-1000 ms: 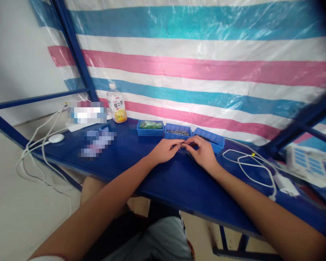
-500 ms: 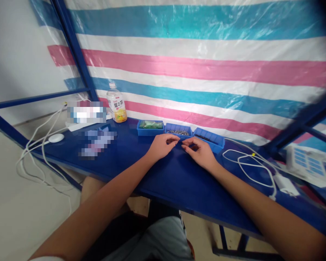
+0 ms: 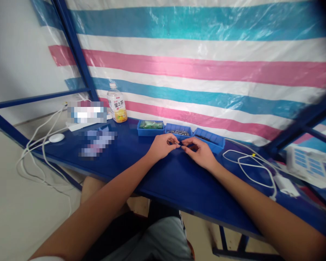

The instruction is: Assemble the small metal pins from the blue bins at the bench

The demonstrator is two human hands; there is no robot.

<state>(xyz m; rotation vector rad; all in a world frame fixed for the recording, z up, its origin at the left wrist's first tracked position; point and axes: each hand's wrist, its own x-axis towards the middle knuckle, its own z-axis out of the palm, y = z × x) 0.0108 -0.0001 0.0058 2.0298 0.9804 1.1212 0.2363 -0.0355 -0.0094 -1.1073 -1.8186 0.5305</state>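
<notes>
Both of my hands rest on the blue table (image 3: 179, 185) in front of three small blue bins. My left hand (image 3: 162, 145) is curled, pinching a tiny metal piece (image 3: 177, 143) at its fingertips. My right hand (image 3: 197, 150) is curled too, its thumb and forefinger pinched beside that piece; what it holds is too small to name. The left bin (image 3: 150, 127) holds green parts, the middle bin (image 3: 178, 131) holds small metal parts, and the right bin (image 3: 209, 139) holds dark parts.
A drink bottle (image 3: 116, 103) stands at the back left. White cables (image 3: 250, 166) and a charger (image 3: 285, 184) lie to the right, more cables (image 3: 40, 145) and a white puck (image 3: 56, 137) to the left. A striped tarp (image 3: 201, 69) backs the table.
My hands drew slightly apart from their joined position and have come close again, with a tiny metal piece now showing between the fingertips.
</notes>
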